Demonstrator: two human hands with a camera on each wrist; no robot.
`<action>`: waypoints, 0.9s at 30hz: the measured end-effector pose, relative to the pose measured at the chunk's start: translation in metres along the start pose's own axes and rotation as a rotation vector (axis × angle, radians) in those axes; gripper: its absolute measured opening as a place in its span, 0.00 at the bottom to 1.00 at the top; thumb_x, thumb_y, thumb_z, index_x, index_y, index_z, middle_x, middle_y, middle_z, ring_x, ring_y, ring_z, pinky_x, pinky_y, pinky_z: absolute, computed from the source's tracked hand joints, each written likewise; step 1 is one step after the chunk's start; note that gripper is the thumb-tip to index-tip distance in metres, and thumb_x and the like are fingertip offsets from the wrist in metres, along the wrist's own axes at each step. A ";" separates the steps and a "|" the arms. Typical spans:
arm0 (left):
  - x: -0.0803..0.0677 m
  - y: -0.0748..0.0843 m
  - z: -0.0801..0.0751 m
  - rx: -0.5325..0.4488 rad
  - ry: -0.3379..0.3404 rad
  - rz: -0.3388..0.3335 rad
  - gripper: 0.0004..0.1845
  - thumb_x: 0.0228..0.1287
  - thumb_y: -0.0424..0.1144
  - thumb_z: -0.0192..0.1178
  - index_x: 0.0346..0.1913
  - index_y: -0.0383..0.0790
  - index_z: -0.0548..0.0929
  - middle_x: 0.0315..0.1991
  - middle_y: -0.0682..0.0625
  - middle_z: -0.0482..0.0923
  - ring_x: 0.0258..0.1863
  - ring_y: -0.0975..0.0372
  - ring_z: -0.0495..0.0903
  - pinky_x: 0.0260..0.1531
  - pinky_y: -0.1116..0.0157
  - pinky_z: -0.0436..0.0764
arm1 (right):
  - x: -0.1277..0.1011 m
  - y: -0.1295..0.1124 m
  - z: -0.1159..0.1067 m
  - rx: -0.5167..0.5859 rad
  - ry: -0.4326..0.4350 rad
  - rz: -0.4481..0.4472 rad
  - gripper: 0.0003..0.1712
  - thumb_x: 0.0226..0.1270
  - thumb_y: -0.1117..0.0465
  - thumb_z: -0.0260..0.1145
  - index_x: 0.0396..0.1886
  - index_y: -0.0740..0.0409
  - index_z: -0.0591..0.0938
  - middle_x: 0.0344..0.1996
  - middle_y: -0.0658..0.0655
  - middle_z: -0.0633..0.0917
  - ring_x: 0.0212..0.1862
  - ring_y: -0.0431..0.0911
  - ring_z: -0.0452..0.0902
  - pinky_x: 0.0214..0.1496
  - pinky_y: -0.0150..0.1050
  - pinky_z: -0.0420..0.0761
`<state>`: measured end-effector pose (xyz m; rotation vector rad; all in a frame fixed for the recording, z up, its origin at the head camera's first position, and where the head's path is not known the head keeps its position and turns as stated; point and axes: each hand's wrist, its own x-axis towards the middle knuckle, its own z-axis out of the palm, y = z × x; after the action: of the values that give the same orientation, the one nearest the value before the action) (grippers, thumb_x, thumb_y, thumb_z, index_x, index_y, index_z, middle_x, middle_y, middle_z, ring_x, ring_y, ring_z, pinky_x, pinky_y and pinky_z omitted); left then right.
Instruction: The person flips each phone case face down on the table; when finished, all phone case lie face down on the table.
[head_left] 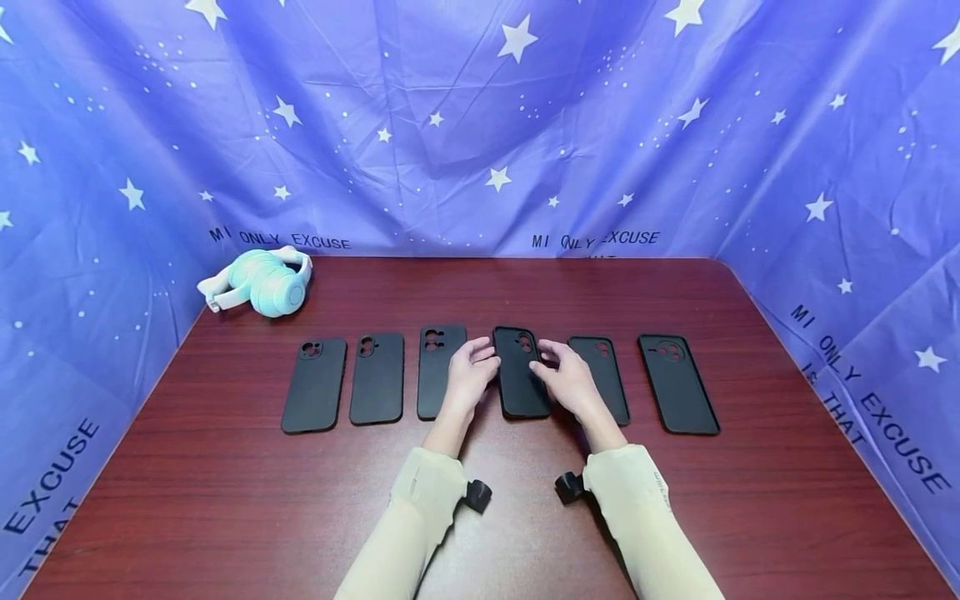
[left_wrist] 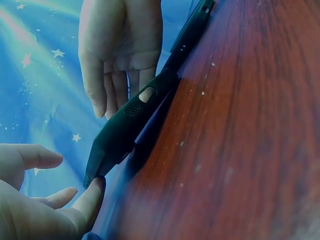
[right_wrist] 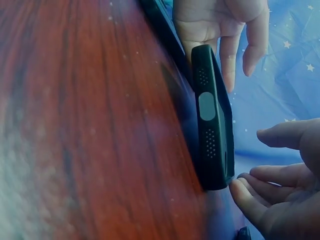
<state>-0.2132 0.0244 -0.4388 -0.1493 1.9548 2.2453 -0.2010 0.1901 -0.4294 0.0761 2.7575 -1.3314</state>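
Note:
A black phone case (head_left: 519,385) lies between my two hands, its hollow side up and its camera cutout at the far right corner. My left hand (head_left: 468,379) is at its left edge, with a fingertip (left_wrist: 95,187) touching the case's corner in the left wrist view. On the opposite side, my right hand (head_left: 572,382) has its thumb over the right edge and its fingers loosely extended. In the right wrist view, a fingertip (right_wrist: 240,187) comes right up to the case's end. Neither hand curls around the case.
To the left lie three black phone cases, back up: an outer one (head_left: 315,387), a middle one (head_left: 377,383) and a near one (head_left: 435,379). Hollow-side-up cases (head_left: 611,383) (head_left: 681,387) lie to the right. Pale blue headphones (head_left: 270,283) rest at the back left.

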 end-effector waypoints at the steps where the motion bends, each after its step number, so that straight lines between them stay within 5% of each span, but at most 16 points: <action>1: 0.000 0.000 0.000 -0.004 -0.002 0.002 0.23 0.59 0.26 0.54 0.60 0.28 0.69 0.55 0.33 0.73 0.53 0.49 0.75 0.50 0.61 0.77 | 0.000 0.000 0.000 -0.005 0.005 -0.002 0.28 0.65 0.58 0.60 0.63 0.62 0.69 0.58 0.64 0.74 0.59 0.54 0.71 0.60 0.50 0.70; 9: -0.001 0.002 -0.001 -0.055 -0.021 -0.009 0.24 0.61 0.26 0.53 0.61 0.28 0.67 0.55 0.33 0.73 0.54 0.49 0.74 0.51 0.58 0.76 | -0.001 -0.004 0.002 -0.010 0.025 0.007 0.27 0.63 0.58 0.61 0.61 0.62 0.71 0.52 0.65 0.79 0.52 0.55 0.77 0.55 0.49 0.74; 27: 0.000 0.003 0.001 -0.124 -0.015 0.066 0.25 0.57 0.23 0.50 0.61 0.28 0.68 0.53 0.34 0.75 0.43 0.60 0.79 0.47 0.59 0.79 | -0.003 -0.007 0.006 0.032 0.006 -0.015 0.27 0.65 0.55 0.59 0.61 0.62 0.71 0.53 0.64 0.79 0.58 0.54 0.72 0.60 0.50 0.69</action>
<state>-0.2135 0.0246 -0.4355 -0.0836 1.8388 2.4033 -0.1987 0.1812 -0.4269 0.0616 2.7471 -1.3820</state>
